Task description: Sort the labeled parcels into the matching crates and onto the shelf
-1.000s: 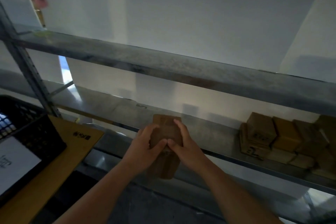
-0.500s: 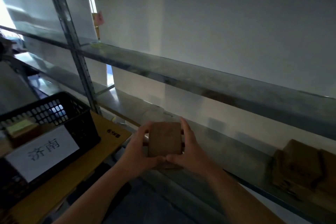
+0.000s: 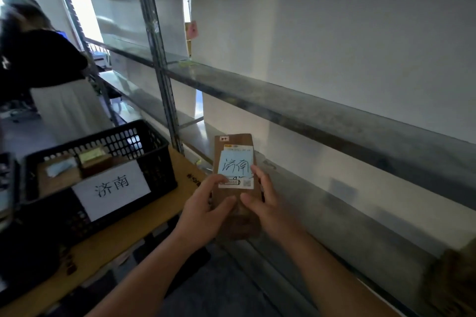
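Note:
I hold a brown cardboard parcel upright in front of me, its label side turned to me. A pale blue note with handwritten 济南 is stuck over its white shipping label. My left hand grips the parcel's lower left, thumb on the label. My right hand grips the lower right. To the left stands a black plastic crate with a white sign reading 济南; a few small parcels lie inside it. The metal shelf runs behind the parcel.
The crate rests on a yellow-brown table. A shelf upright rises just behind the crate. A second black crate shows at the left edge. Another person in a dark top stands at the far left. Blurred cardboard boxes sit at the lower right.
The view has swung left, bringing the crate fully into sight. I have turned the parcel so that its label side faces me; both hands keep hold of it.

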The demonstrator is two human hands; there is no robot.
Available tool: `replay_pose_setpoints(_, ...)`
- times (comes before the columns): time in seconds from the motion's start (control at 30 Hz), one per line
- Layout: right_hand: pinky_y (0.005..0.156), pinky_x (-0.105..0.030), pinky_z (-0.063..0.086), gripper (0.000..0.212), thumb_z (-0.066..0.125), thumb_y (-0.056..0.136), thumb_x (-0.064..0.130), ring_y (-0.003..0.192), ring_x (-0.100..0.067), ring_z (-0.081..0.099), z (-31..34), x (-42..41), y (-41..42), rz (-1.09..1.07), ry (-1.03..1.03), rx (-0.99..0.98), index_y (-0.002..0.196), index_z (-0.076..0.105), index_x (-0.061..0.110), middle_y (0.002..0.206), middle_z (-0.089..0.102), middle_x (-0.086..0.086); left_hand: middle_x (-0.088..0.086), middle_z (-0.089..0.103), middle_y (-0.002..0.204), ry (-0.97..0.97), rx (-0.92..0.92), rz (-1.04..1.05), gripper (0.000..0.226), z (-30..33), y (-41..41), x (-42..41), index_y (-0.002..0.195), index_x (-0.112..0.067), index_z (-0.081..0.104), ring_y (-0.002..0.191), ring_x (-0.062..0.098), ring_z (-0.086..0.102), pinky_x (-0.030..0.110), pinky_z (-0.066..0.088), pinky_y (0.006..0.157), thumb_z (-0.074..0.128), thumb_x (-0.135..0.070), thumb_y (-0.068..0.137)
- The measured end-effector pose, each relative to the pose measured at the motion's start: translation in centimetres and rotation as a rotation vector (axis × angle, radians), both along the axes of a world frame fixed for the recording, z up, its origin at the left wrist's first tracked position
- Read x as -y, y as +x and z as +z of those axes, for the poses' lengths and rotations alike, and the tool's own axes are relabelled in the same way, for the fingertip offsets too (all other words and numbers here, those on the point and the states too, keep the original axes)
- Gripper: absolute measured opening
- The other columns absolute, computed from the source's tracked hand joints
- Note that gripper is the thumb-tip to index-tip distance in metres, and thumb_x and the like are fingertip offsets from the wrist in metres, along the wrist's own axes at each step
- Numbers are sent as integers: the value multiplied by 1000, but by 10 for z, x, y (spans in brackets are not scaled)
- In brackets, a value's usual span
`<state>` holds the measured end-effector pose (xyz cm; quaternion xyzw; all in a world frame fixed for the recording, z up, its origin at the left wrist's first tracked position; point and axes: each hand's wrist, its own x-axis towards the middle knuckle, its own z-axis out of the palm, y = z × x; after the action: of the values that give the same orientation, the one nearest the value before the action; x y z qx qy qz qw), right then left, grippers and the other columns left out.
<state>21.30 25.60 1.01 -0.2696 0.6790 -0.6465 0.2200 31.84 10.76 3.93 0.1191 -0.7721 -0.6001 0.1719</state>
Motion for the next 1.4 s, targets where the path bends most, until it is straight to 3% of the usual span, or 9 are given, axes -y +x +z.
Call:
replay_pose_setpoints(0.1,109,-48,53,79,66,87,59,135,-7,53,-8,11,0,116,69,-8,140,14,85,143,45,34,-24,57,122,-71,23,30,47,-9,11,9,131,-51,50,108,7,65,29,62,77,68,-29,94)
replay_pose_setpoints(0.23,106,-51,54,88,68,79,70,134,-9,54,-14,34,4,156,139,-69,142,8,83,146,46,31,-25,55,126,-102,35,89,55,-17,28,28,138,-50,48,111,7,64,26,61,80,71,-32,91)
replay_pose_setpoints(0.43,99,-35,59,89,67,82,76,131,-3,55,-3,84,19,276,138,-181,147,5,78,156,38,14,-11,42,150,-161,5,181,57,-17,56,71,139,-57,44,128,10,53,34,57,96,70,-40,91)
replay_pose_setpoints(0.53,99,-30,58,86,66,94,60,132,2,52,5,115,31,330,147,-195,152,3,71,151,38,25,-14,34,155,-182,-11,220,56,-18,71,97,138,-60,42,134,7,46,26,54,98,68,-41,92)
replay_pose_setpoints(0.7,80,3,45,87,64,91,68,118,35,35,15,170,49,365,159,-287,156,5,66,122,25,69,-33,29,149,-157,-22,274,54,-18,96,144,136,-64,40,132,-7,40,16,51,97,65,-44,93)
replay_pose_setpoints(0.83,102,-38,58,94,71,75,81,133,4,50,12,218,60,423,115,-195,149,13,75,134,38,54,-22,32,151,-103,-34,321,55,-20,114,183,138,-61,41,131,5,47,25,56,93,66,-39,94)
replay_pose_setpoints(1.03,96,-39,60,93,65,70,90,125,-5,58,21,295,72,448,137,-244,144,10,81,138,40,39,-13,33,154,-21,-68,343,56,-13,132,251,138,-61,42,129,11,51,30,59,89,67,-41,92)
replay_pose_setpoints(1.2,82,-17,57,78,63,88,66,116,4,60,37,356,80,478,140,-274,143,9,82,134,39,41,-12,30,155,-82,-42,383,55,-2,141,309,136,-66,38,129,14,49,27,59,88,65,-46,92)
replay_pose_setpoints(1.4,76,-12,56,76,64,96,53,108,18,59,48,413,71,486,141,-285,149,14,75,128,45,40,-17,36,146,-110,-83,413,54,7,135,360,138,-61,37,122,9,52,15,57,75,63,-45,94)
